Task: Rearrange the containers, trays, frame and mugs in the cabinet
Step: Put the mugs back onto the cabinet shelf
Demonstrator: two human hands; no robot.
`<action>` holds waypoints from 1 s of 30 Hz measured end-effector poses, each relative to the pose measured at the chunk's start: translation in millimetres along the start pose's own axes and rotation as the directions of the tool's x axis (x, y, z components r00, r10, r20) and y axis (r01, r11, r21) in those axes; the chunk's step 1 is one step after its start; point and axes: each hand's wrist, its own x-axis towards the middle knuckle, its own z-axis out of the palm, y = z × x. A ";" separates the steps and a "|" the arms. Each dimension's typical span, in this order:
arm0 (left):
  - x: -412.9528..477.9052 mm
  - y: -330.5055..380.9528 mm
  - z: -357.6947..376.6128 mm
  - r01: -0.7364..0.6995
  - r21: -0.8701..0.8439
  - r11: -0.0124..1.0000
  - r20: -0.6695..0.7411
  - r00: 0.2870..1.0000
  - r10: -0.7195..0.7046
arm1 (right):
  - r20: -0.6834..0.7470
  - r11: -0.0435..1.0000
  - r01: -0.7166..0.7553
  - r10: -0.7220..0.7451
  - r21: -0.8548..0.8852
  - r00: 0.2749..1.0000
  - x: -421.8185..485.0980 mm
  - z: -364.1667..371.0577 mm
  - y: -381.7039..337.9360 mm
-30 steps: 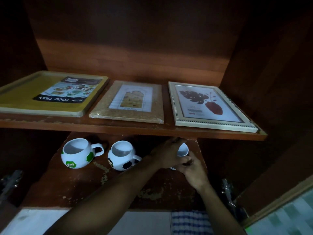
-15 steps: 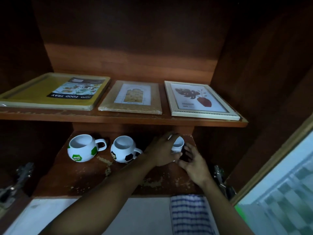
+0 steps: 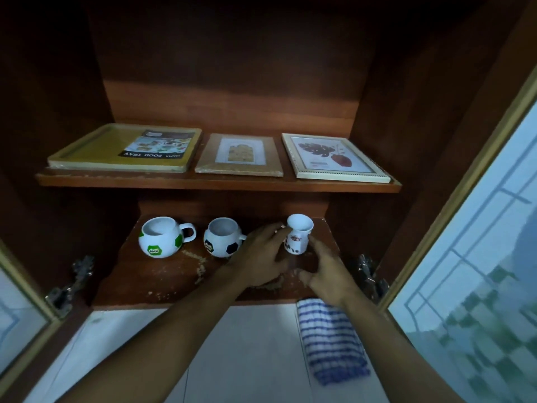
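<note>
Both hands have slid back off the small white cup, which they covered half a second ago, so it now stands in plain sight, upright, at the back right of the lower shelf, close to that shelf's right edge. The left hand lies with its fingers stretched nearly straight, the tips reaching the cup's left side and gripping nothing I can see. The right hand hovers just in front and to the right of the cup, fingers spread loose and holding nothing, clear of it. To the left stand the football mug and, further left, the green-patched mug, handles pointing right, a gap between them. The left hand fills the room between football mug and cup. Bare, worn wood runs along the shelf's front edge ahead of all three. On the upper shelf lie the yellow food tray, a brown framed board and the white picture frame, side by side with narrow gaps, their front edges near the lip and the frame's corner at the far right end. A checked cloth hangs below the right wrist
</note>
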 end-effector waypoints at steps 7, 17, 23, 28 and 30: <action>-41.3 13.7 -10.6 -0.013 0.259 0.966 -0.151 0.987 0.053 | 0.109 0.858 0.239 -0.213 -0.455 0.971 -37.5 4.6 -18.6; -108.7 44.4 -14.3 0.109 0.281 0.953 -0.133 0.988 -0.074 | 0.047 0.828 0.258 -0.272 -0.498 0.961 -88.5 8.1 -27.2; -134.7 53.1 -36.5 0.087 0.218 0.972 -0.159 0.986 -0.052 | -0.010 0.812 0.286 -0.337 -0.509 0.941 -110.3 10.4 -48.8; -154.6 57.0 -64.6 0.066 0.213 0.975 -0.232 0.973 -0.015 | -0.059 0.837 0.274 -0.341 -0.473 0.938 -131.1 11.8 -79.2; -162.4 55.5 -73.2 0.057 0.216 0.975 -0.261 0.965 0.001 | -0.081 0.841 0.283 -0.358 -0.462 0.930 -137.7 14.4 -91.1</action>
